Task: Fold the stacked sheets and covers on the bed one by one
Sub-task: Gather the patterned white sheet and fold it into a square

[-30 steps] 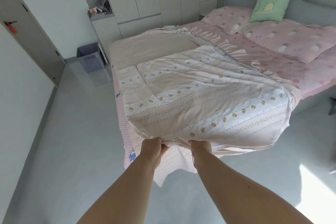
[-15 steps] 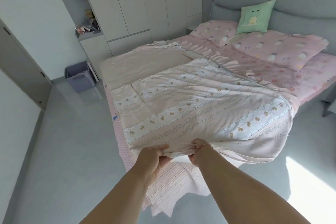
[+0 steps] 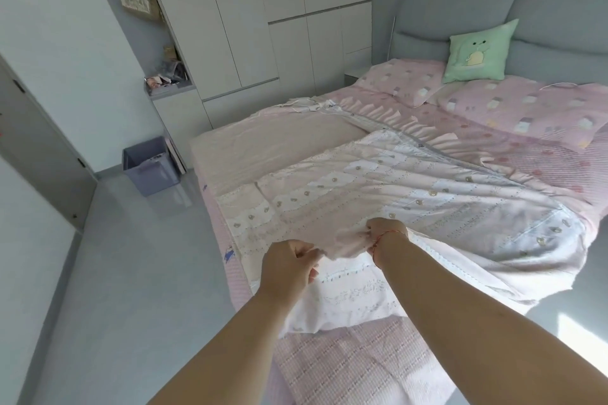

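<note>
Both hands, left hand [image 3: 289,265] and right hand [image 3: 386,233], grip the bear-print cover [image 3: 411,204] edge, now carried forward: fold underway.

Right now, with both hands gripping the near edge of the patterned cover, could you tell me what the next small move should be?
Probably carry the pinched edge forward over the patterned cover: the left hand and right hand already hold it lifted, baring the white underside.
</note>
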The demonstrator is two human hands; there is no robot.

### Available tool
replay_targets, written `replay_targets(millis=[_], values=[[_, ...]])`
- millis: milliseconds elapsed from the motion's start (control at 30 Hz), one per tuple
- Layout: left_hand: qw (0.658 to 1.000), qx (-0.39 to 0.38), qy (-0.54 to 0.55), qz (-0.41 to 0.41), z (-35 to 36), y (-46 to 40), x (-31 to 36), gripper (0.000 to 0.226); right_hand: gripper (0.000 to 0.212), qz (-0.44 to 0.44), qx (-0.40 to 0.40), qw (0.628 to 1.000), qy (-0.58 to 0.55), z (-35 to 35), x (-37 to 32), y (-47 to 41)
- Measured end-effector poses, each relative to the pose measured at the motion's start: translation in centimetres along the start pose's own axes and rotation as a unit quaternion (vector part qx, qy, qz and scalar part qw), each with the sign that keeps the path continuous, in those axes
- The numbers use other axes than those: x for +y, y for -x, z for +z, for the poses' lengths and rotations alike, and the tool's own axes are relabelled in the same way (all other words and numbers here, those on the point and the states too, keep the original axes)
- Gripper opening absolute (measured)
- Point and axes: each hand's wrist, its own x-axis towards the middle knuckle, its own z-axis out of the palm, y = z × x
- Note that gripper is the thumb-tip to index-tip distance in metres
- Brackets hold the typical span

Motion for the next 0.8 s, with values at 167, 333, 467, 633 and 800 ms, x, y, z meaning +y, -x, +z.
replay_targets(millis=[167,333,467,633,800], values=[[0.998,0.033,-0.048,0.012,-2.8,-7.6,-0.6,0.03,0.024,0.014,0.083,0.996,0.021,5.9,-0.9,-4.8],[0.999,0.009,0.008,-0.042,-5.8,-14.8,-2.6,0.036,0.014,0.024,0.081,0.993,0.084,12.1,-1.0,-10.0],[0.997,0.028,0.049,-0.06,-8.5,-19.7,-4.6,0.041,0.011,-0.005,0.082,0.985,0.15,17.0,-1.4,-12.9],[0.993,0.033,0.076,-0.079,-12.0,-25.6,-7.6,0.037,0.007,-0.042,0.089,0.983,0.154,23.3,-1.5,-15.2],[0.991,0.0,0.104,-0.083,-16.2,-32.0,-11.5,0.037,0.025,-0.056,0.112,0.981,0.149,30.0,-0.6,-18.2]])
